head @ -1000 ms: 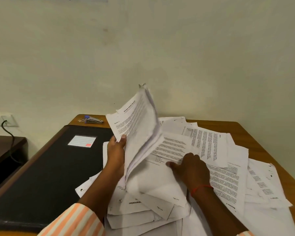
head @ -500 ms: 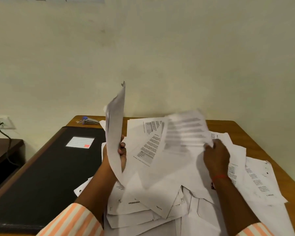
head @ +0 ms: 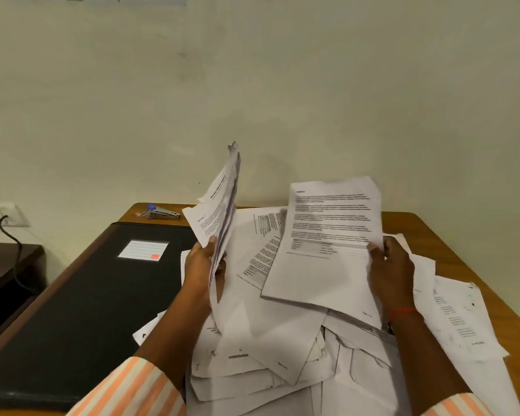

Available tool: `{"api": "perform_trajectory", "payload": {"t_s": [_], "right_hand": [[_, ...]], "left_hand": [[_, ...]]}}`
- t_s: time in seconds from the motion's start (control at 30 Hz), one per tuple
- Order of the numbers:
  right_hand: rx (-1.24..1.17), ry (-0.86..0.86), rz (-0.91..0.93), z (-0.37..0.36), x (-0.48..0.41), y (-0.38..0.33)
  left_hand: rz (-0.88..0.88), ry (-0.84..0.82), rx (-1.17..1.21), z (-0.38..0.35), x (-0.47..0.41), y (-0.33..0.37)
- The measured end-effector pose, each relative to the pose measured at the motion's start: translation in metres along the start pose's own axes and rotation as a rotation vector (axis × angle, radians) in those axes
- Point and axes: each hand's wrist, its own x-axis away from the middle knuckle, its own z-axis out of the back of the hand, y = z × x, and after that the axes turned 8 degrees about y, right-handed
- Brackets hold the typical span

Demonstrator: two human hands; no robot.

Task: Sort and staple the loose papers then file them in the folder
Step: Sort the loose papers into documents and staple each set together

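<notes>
My left hand (head: 200, 264) grips a bundle of printed sheets (head: 219, 205) held upright, its top corner pointing up toward the wall. My right hand (head: 392, 265) pinches the right edge of a single printed page (head: 327, 244) and holds it lifted above the heap. Many loose papers (head: 282, 340) lie overlapping across the wooden table (head: 427, 232). The black folder (head: 81, 298) with a white label (head: 143, 250) lies closed on the left. A stapler (head: 162, 213) with a blue end sits at the table's far left corner, beyond the folder.
A pale wall rises right behind the table. A wall socket with a black cable (head: 11, 232) is at the far left, above a dark side table (head: 3, 265). More sheets (head: 460, 319) hang near the table's right edge.
My right hand drew one page out of the heap, raised it and now holds it flat and still. The left hand's bundle turned slightly, showing its printed face again.
</notes>
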Motion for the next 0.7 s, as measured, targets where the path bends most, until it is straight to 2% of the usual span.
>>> {"api": "perform_trajectory", "payload": {"t_s": [0.1, 0.27, 0.47, 0.5, 0.57, 0.63, 0.7], "right_hand": [[-0.041, -0.125, -0.029, -0.007, 0.008, -0.001], [-0.178, -0.381, -0.115, -0.029, 0.036, -0.014], [-0.313, -0.497, -0.046, -0.030, 0.052, -0.022], [-0.316, -0.487, -0.062, -0.029, 0.051, -0.025], [-0.385, -0.491, -0.209, -0.027, 0.049, -0.031], [-0.513, -0.557, -0.350, -0.026, 0.045, -0.031], [-0.531, -0.629, -0.318, -0.026, 0.043, -0.029]], "left_hand": [[-0.001, -0.017, 0.007, -0.004, 0.012, 0.004], [-0.184, -0.093, -0.202, -0.012, 0.017, -0.008], [-0.162, -0.205, -0.312, -0.012, 0.020, -0.011], [-0.170, -0.195, -0.332, -0.013, 0.020, -0.010], [-0.193, -0.174, -0.353, -0.013, 0.019, -0.011], [-0.206, -0.161, -0.324, -0.012, 0.018, -0.011], [-0.208, -0.153, -0.306, -0.013, 0.021, -0.007]]}}
